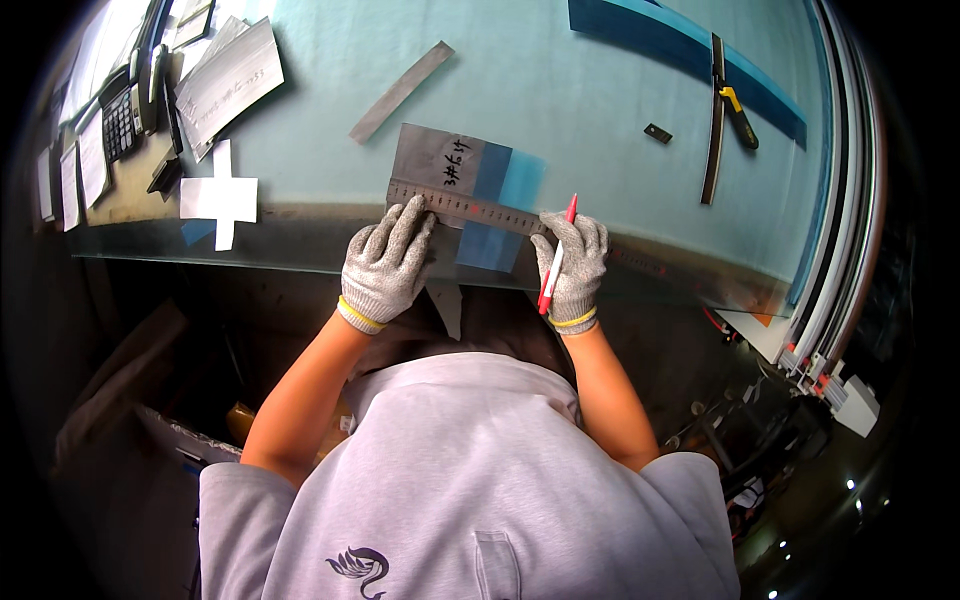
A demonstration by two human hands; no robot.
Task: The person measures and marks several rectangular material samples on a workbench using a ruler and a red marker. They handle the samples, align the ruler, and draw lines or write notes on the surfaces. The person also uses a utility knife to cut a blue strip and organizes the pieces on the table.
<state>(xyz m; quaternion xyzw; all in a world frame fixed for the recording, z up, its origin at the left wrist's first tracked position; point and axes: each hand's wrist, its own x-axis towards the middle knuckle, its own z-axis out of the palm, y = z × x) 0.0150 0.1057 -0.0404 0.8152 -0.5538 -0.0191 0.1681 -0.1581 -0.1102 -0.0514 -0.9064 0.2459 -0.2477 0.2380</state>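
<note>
A steel ruler (470,208) lies across a grey sheet piece (417,155) bearing handwriting, and across the blue film (490,247) at its right. My left hand (385,262), in a grey knit glove with a yellow cuff, presses its closed fingers on the ruler's left end. In my right hand (580,262), gloved alike, a red and white pen (557,258) is gripped, slanting with its red tip pointing away from me. That hand's fingertips also touch the ruler's right end. Whatever lies beneath my left fingers is hidden.
Far left are a calculator (122,122), papers (232,85) and a white paper cross (220,198). A grey strip (402,92) lies beyond the ruler. Far right are a yellow-black cutter knife (737,115), a dark strip (713,150) and blue film (660,40). The table's front edge (290,267) is near me.
</note>
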